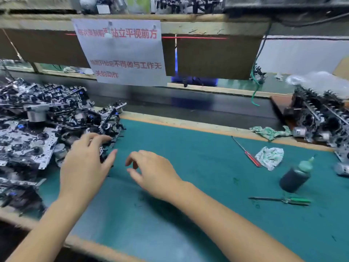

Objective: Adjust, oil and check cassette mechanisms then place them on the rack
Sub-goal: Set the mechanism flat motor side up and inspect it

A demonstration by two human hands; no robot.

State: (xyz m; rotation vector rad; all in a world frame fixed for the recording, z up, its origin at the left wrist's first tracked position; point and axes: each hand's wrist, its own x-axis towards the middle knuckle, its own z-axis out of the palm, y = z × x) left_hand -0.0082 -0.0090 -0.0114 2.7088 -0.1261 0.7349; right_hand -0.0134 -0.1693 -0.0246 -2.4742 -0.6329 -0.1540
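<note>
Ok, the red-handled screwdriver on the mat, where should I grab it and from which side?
Take the red-handled screwdriver by its red handle, the thicker end nearest you. It lies flat and diagonal on the green mat, thin shaft pointing away to the left. Probably come from above with the right hand, staying clear of the crumpled rag beside the handle.

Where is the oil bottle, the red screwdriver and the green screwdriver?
oil bottle (pixel 294 177): head view, on its dark body.
red screwdriver (pixel 252 158): head view, on its red handle.
green screwdriver (pixel 299 200): head view, on its green handle.
</note>
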